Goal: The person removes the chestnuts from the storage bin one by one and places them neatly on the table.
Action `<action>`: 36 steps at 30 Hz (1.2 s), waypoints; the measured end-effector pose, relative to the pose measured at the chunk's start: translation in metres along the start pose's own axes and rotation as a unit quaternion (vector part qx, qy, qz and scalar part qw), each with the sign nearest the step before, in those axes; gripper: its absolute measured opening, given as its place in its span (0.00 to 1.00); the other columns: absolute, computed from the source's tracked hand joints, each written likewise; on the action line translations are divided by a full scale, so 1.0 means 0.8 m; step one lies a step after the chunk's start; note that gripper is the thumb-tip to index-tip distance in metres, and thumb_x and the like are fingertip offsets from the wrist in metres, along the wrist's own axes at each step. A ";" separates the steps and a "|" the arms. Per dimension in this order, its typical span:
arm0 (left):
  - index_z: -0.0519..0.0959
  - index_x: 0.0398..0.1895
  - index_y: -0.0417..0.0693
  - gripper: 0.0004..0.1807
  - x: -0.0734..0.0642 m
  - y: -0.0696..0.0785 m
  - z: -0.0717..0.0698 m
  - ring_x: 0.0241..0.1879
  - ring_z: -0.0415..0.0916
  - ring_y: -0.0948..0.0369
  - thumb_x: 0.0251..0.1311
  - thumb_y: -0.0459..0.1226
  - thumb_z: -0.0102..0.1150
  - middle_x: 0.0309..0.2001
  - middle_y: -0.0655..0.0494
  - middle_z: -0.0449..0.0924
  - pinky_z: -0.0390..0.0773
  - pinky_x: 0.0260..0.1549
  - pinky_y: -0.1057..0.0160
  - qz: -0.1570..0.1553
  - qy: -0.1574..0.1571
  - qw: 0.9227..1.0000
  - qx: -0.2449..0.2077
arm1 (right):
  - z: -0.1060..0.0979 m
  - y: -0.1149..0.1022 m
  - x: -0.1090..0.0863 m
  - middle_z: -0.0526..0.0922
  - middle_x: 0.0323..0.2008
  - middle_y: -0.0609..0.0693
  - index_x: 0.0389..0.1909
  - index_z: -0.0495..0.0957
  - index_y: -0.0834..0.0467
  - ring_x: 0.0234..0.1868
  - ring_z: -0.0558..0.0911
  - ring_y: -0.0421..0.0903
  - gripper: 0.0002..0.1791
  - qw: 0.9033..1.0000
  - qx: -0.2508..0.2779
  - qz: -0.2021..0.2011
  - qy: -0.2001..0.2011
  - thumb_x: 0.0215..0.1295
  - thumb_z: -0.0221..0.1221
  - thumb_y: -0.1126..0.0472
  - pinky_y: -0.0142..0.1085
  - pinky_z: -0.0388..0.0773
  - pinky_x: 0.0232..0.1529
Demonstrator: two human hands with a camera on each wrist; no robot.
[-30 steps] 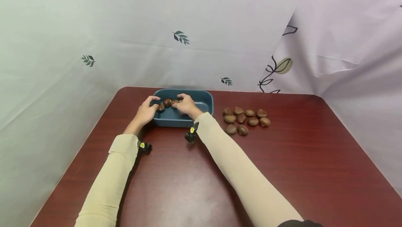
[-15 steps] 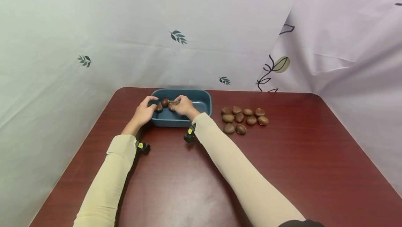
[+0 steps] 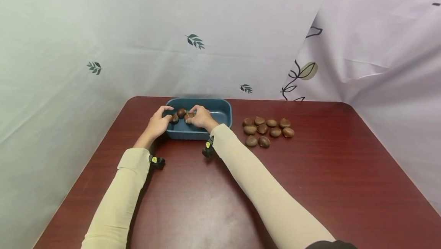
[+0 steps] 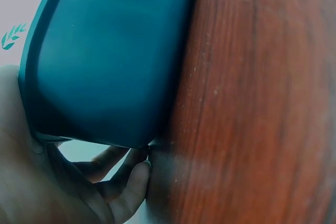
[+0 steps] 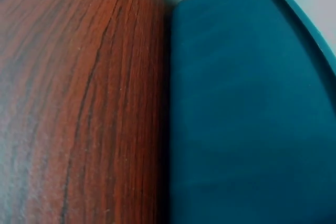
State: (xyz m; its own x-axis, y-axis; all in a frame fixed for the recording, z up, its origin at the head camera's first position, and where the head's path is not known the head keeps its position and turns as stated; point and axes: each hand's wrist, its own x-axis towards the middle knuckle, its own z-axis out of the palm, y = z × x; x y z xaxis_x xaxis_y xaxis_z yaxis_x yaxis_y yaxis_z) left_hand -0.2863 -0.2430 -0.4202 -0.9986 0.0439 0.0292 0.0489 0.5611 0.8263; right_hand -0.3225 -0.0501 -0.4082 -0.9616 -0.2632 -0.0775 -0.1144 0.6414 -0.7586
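Note:
A blue rectangular plastic box [image 3: 189, 135] stands near the table's back edge with several chestnuts in its left part. My left hand [image 3: 157, 122] grips the box's left end, thumb over the rim near a chestnut [image 3: 175, 118]. In the left wrist view, fingers [image 4: 134, 190] of that hand curl beneath the box's corner, along its outside. Reaching in over the front rim, my right hand [image 3: 202, 118] pinches a brown chestnut [image 3: 188, 117]. Another chestnut [image 3: 181, 112] lies between the hands. The right wrist view shows only the box's outer wall [image 5: 241, 103] and the table, with the right hand hidden.
To the right of the box, several chestnuts [image 3: 262, 129] lie in loose rows on the reddish-brown wooden table [image 3: 327, 157]. A pale cloth [image 3: 148, 57] with leaf prints hangs behind and at both sides of the table.
My right hand has shifted slightly within the box, its fingers closing around a chestnut. The left hand stays at the box's left end. The head view has moved a little.

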 end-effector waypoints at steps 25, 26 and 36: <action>0.64 0.70 0.48 0.24 0.001 -0.003 -0.002 0.70 0.57 0.42 0.73 0.38 0.39 0.75 0.40 0.55 0.56 0.65 0.38 0.001 -0.008 1.000 0.000 | 0.005 -0.001 -0.002 0.79 0.50 0.53 0.48 0.83 0.57 0.32 0.77 0.45 0.17 0.996 0.000 -0.070 -0.052 0.59 0.70 0.56 0.34 0.74 0.31; 0.65 0.70 0.48 0.23 0.001 -0.002 -0.001 0.70 0.56 0.42 0.73 0.38 0.39 0.75 0.40 0.55 0.56 0.65 0.38 0.001 -0.008 1.000 -0.001 | 0.004 -0.001 -0.001 0.80 0.48 0.52 0.48 0.83 0.57 0.32 0.77 0.44 0.18 0.996 0.004 -0.072 -0.051 0.59 0.70 0.57 0.34 0.74 0.31; 0.65 0.69 0.49 0.23 0.003 0.001 -0.001 0.69 0.58 0.42 0.73 0.39 0.41 0.74 0.41 0.56 0.58 0.65 0.38 -0.001 -0.005 1.000 0.000 | -0.014 -0.005 -0.006 0.85 0.42 0.58 0.49 0.82 0.63 0.28 0.85 0.45 0.19 0.995 0.046 -0.083 -0.043 0.56 0.72 0.63 0.34 0.81 0.30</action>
State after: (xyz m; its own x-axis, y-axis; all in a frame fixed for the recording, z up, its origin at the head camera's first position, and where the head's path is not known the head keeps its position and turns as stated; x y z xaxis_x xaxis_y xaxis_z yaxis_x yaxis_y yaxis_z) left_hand -0.2884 -0.2434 -0.4189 -0.9985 0.0511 0.0209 0.0461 0.5619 0.8259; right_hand -0.3202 -0.0430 -0.3976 -0.9057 -0.4238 0.0011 -0.2424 0.5159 -0.8216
